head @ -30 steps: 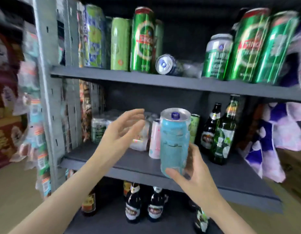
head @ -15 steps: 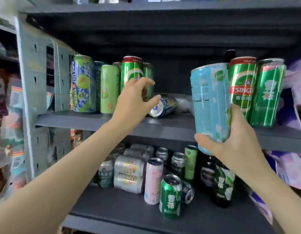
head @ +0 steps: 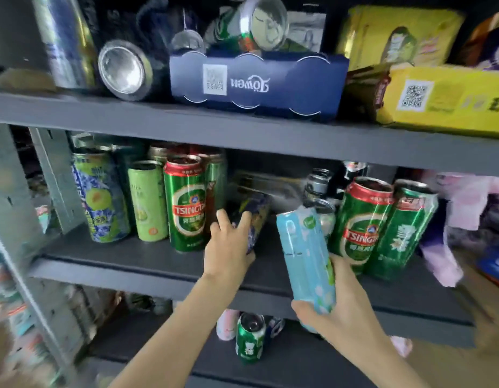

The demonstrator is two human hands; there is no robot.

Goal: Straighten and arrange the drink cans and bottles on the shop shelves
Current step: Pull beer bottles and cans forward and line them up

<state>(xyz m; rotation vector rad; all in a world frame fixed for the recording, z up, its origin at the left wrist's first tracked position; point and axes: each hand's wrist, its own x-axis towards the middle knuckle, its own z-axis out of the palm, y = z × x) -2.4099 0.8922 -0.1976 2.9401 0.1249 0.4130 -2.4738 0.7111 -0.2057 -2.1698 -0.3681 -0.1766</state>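
Note:
My right hand [head: 343,312] grips a tall light-blue can [head: 305,256] by its lower end and holds it tilted in front of the middle shelf [head: 158,264]. My left hand [head: 228,245] holds a dark blue can [head: 256,217] that lies on its side on that shelf, blurred. To its left stand a green Tsingtao can [head: 185,205], a pale green can [head: 149,201] and a blue-green fruit can [head: 98,197]. Two more green cans [head: 360,228] [head: 399,233] stand to the right of the light-blue can.
The top shelf [head: 186,121] holds a navy carton [head: 256,82], yellow packs [head: 444,96] and silver cans lying on their sides [head: 125,70]. On the bottom shelf a green can [head: 249,343] stands beside a pink one [head: 227,324]. Pink and purple cloth [head: 461,208] hangs at right.
The view has tilted upward. My left hand moved onto the fallen dark blue can and took hold of it. My right hand brought the light-blue can down and leftward, tilted, toward the middle shelf.

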